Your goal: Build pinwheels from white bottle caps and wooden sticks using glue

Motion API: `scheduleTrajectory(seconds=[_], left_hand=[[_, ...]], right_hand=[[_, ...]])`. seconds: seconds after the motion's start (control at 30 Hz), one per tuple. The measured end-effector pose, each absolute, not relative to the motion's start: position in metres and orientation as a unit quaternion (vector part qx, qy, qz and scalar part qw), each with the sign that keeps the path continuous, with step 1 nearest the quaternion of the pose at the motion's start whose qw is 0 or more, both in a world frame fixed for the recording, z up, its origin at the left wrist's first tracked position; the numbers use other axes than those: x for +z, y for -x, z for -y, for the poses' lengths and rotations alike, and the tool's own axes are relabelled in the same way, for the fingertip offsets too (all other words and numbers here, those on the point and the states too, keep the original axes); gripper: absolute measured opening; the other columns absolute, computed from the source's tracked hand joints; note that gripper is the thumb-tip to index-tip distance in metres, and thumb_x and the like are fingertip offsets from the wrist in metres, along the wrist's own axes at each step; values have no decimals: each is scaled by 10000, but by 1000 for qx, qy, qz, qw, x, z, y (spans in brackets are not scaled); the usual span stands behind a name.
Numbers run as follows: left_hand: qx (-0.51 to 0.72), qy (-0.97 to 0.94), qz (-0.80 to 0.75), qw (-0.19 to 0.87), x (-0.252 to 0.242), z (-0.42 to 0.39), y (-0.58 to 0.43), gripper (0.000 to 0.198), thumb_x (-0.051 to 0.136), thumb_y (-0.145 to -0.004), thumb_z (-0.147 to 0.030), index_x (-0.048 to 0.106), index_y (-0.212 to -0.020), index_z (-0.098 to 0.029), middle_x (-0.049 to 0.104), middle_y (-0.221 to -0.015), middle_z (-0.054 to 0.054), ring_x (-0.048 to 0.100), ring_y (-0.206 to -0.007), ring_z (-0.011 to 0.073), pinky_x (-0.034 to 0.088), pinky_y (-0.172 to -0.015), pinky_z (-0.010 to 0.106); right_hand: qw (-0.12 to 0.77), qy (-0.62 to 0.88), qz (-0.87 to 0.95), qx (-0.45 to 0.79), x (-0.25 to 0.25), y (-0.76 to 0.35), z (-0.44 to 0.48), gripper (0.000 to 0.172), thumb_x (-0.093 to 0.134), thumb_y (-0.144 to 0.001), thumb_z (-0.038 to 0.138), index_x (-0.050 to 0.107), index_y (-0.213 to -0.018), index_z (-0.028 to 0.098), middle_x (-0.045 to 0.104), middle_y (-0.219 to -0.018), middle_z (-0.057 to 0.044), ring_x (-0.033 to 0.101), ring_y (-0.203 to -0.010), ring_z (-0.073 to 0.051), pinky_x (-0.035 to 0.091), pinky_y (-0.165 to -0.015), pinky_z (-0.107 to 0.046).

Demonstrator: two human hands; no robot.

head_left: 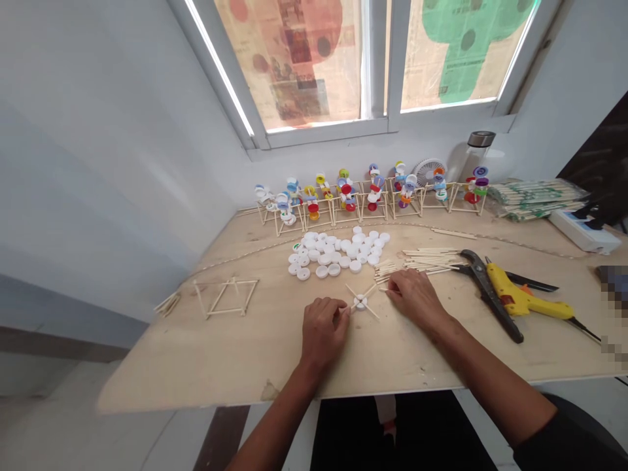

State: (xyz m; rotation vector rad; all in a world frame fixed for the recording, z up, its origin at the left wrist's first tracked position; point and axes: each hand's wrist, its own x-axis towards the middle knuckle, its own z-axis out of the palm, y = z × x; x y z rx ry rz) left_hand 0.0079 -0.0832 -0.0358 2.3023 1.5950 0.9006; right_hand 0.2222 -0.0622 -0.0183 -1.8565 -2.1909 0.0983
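A white bottle cap (360, 301) lies on the plywood board (196, 356) with several thin wooden sticks (367, 302) crossing through or over it in a star shape. My left hand (324, 333) is at its left, fingertips pinching the stick ends beside the cap. My right hand (415, 297) reaches in from the right, its fingers gripping sticks on that side. Behind the hands lie a heap of loose white bottle caps (338, 252) and a spread of loose wooden sticks (426, 259). The cap's underside is hidden.
Right of my hands lie black-handled pliers (485, 291) and a yellow glue gun (524, 302). A stick frame (226, 297) lies at left. Several stick-and-cap models (373, 196) line the back, near a fan (429, 171), bottle (475, 154), stick bundles (534, 199) and power strip (583, 232).
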Motion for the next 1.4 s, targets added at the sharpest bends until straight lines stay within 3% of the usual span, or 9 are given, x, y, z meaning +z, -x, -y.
scheduleTrajectory(seconds=[0.23, 0.33, 0.47, 0.6, 0.73, 0.87, 1.13, 1.3, 1.4], left_hand=[[314, -768, -548, 103, -36, 83, -8, 131, 481, -812, -248, 599, -791, -194, 622, -719, 33, 557, -734, 197, 388, -731, 363], [326, -760, -553, 103, -33, 83, -7, 132, 480, -810, -239, 599, -777, -191, 619, -717, 37, 558, -739, 200, 399, -742, 370], [388, -723, -557, 131, -21, 90, -5, 145, 477, -818, -246, 600, -766, -190, 627, -745, 41, 571, -773, 200, 428, -755, 363], [467, -662, -524, 263, -7, 111, -17, 162, 527, -809, -269, 628, -906, -188, 665, -831, 41, 607, -787, 176, 475, -728, 304], [501, -600, -459, 423, -6, 135, -39, 380, 555, -809, -251, 529, -1185, -203, 682, -955, 52, 638, -837, 169, 504, -766, 295], [530, -552, -455, 455, -12, 148, -50, 369, 553, -816, -243, 539, -1182, -208, 679, -1003, 65, 645, -863, 173, 510, -803, 302], [509, -575, -494, 409, -8, 149, -42, 244, 562, -804, -292, 634, -1014, -190, 684, -867, 47, 630, -747, 162, 516, -704, 269], [491, -576, -539, 369, -9, 140, -27, 204, 566, -777, -303, 650, -902, -165, 656, -739, 30, 591, -679, 151, 489, -656, 257], [481, -584, -557, 342, -11, 129, -14, 190, 551, -772, -320, 633, -832, -159, 643, -728, 29, 582, -677, 151, 475, -642, 252]], right_hand=[[81, 616, 783, -24, -21, -219, 65, 114, 505, -849, 225, 573, -770, 178, 652, -842, -69, 525, -835, -218, 262, -711, -320], [98, 634, 767, -5, -21, -223, 63, 122, 483, -850, 209, 565, -764, 179, 644, -825, -74, 526, -840, -227, 282, -723, -332], [213, 645, 729, 86, -10, -227, 66, 120, 465, -834, 203, 543, -744, 192, 627, -780, -46, 527, -778, -204, 331, -713, -323], [365, 548, 708, 254, 9, -211, 85, 144, 467, -846, 300, 533, -771, 197, 595, -749, -24, 536, -729, -169, 405, -680, -285], [424, 488, 650, 400, 16, -182, 110, 155, 493, -840, 324, 543, -790, 187, 586, -760, -16, 541, -741, -153, 445, -704, -274], [458, 475, 570, 490, 7, -166, 124, 175, 514, -827, 353, 539, -787, 185, 573, -740, -6, 540, -713, -147, 469, -658, -266], [457, 489, 587, 456, 7, -167, 132, 142, 540, -803, 323, 583, -768, 192, 611, -730, 1, 562, -735, -148, 452, -715, -267], [454, 545, 613, 348, 8, -188, 124, 155, 526, -810, 339, 576, -777, 196, 612, -744, -13, 558, -744, -161, 443, -709, -280], [400, 557, 674, 273, 4, -206, 112, 147, 505, -824, 313, 582, -771, 199, 623, -755, -20, 561, -734, -164, 428, -711, -294]])
